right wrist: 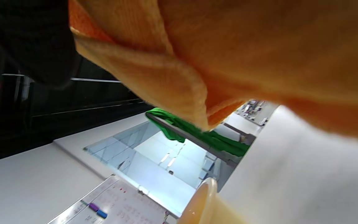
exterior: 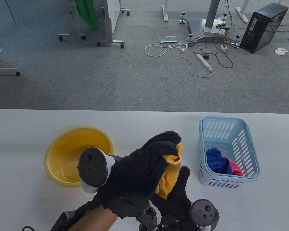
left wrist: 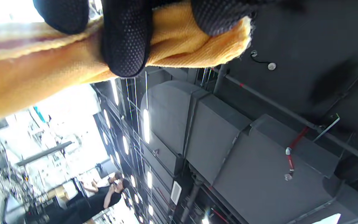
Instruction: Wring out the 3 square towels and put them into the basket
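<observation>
Hands, left (exterior: pixel 144 166) and right (exterior: pixel 175 195), are gripping towel 3 (exterior: pixel 169 178), yellow, while 2 towels (exterior: pixel 222 164) are lying in the basket (exterior: pixel 252 154) at 3 o'clock.

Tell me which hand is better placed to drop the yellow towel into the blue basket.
Right hand: it grips the yellow cloth towel on the side nearer the light-blue slotted plastic basket. The left hand would probably have to cross over.

Behind the white table (exterior: pixel 134 120) lies grey carpet floor (exterior: pixel 110 79), with a black computer tower (exterior: pixel 262 27), white cables (exterior: pixel 178 48), a power strip (exterior: pixel 204 61) and wheeled frames (exterior: pixel 91 36).
</observation>
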The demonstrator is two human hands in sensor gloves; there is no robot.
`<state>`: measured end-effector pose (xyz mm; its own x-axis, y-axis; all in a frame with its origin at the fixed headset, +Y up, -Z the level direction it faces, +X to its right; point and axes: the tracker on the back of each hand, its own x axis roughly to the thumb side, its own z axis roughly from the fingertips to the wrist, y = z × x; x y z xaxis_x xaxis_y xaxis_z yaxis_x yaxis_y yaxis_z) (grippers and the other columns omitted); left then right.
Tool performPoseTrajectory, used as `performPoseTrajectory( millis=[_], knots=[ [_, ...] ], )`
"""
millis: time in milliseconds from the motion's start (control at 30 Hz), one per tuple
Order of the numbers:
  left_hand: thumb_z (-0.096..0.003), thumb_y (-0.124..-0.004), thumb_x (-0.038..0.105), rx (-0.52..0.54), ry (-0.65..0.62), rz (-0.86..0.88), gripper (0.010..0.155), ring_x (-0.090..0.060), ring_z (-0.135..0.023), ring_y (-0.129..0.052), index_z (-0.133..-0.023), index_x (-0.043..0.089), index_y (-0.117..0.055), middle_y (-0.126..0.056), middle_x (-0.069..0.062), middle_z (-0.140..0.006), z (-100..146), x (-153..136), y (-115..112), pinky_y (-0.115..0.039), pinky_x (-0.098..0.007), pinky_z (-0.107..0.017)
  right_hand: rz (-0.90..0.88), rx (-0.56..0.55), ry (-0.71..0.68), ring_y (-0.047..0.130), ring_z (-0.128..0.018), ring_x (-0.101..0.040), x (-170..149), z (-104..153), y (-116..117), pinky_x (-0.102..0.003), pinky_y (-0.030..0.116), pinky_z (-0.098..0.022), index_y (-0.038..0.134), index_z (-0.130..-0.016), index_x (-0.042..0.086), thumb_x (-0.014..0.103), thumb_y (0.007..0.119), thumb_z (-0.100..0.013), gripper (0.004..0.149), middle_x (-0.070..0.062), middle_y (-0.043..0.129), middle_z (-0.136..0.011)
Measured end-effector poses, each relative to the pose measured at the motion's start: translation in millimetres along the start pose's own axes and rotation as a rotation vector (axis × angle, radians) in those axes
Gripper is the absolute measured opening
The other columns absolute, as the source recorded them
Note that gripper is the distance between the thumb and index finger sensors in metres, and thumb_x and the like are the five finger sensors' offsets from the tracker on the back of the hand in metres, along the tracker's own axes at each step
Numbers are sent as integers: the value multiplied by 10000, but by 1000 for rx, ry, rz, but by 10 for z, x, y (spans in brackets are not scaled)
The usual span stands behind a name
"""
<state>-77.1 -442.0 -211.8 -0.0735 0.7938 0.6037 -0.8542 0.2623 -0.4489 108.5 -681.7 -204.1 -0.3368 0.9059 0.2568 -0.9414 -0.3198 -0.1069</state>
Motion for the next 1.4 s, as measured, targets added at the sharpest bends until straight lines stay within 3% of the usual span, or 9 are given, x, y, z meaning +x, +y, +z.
performPoseTrajectory(
  millis=[100, 267, 433, 500, 600, 733, 933, 1133, 1400],
  knots=[
    [-566, -676, 323, -20, 5, 29, 447, -362, -882, -897, -991, 198, -730, -659, -158, -1117, 45, -41, -46, -608, -683, -661, 27, -8, 21, 958, -540, -204, -42, -14, 7, -684, 594, -687, 236, -1122, 132, 460, 997, -448, 1068, -16, 849, -717],
    [-565, -671, 335, 19, 23, 12, 445, -346, -873, -910, -988, 208, -730, -678, -150, -1107, 103, -143, 38, -621, -672, -659, 40, -65, 12, 955, -510, -210, -95, -20, -43, -670, 608, -683, 785, -935, 221, 413, 883, -552, 439, -4, 868, -645],
    [-562, -674, 339, 127, 42, -47, 448, -351, -848, -929, -984, 201, -730, -697, -157, -1089, 188, -256, 225, -641, -659, -649, -21, -63, 35, 625, -997, -479, -166, -35, -61, -755, 435, -715, 753, -930, 204, 363, 826, -575, 396, -150, 575, -1050],
    [-561, -670, 346, 143, 50, -114, 448, -339, -838, -944, -982, 204, -728, -708, -154, -1082, 224, -310, 308, -655, -649, -646, -28, -96, 51, 485, -1030, -535, -195, -34, -68, -743, 404, -726, 673, -946, 186, 355, 780, -589, 409, -201, 445, -1110],
    [-562, -669, 346, 180, 78, -114, 448, -339, -826, -952, -982, 201, -725, -710, -158, -1078, 307, -416, 416, -656, -647, -645, -28, -102, 56, 679, -955, -512, -222, -48, -98, -697, 472, -740, 594, -949, 168, 337, 779, -589, 438, -221, 523, -1093],
    [-560, -668, 364, 303, 151, -133, 450, -323, -737, -1009, -970, 186, -724, -718, -151, -1064, 459, -575, 550, -744, -590, -595, -52, -134, 60, 1016, -605, -281, -247, -51, -132, -558, 688, -704, 556, -957, 170, 313, 794, -584, 465, -169, 812, -884],
    [-558, -667, 363, 374, 237, -119, 453, -305, -670, -1036, -963, 167, -718, -720, -181, -1042, 631, -842, 659, -776, -571, -554, -60, -164, 68, 991, -493, -202, -239, -46, -205, -534, 736, -664, 466, -1066, 230, 347, 780, -598, 576, -115, 856, -799],
    [-560, -665, 360, 396, 289, -128, 453, -314, -679, -1023, -966, 164, -710, -706, -186, -1047, 803, -1159, 633, -761, -581, -561, 1, -211, 62, 986, -500, -172, -203, -39, -294, -513, 748, -657, 448, -1088, 215, 415, 954, -501, 801, -53, 860, -783],
    [-558, -678, 365, 357, 418, -154, 455, -257, -530, -1071, -956, 149, -718, -696, -198, -1040, 1161, -1741, 442, -826, -530, -474, -45, -239, 31, 987, -484, -190, -113, -19, -392, -548, 723, -672, 547, -1068, 239, 378, 880, -563, 621, -79, 867, -785]
  ],
)
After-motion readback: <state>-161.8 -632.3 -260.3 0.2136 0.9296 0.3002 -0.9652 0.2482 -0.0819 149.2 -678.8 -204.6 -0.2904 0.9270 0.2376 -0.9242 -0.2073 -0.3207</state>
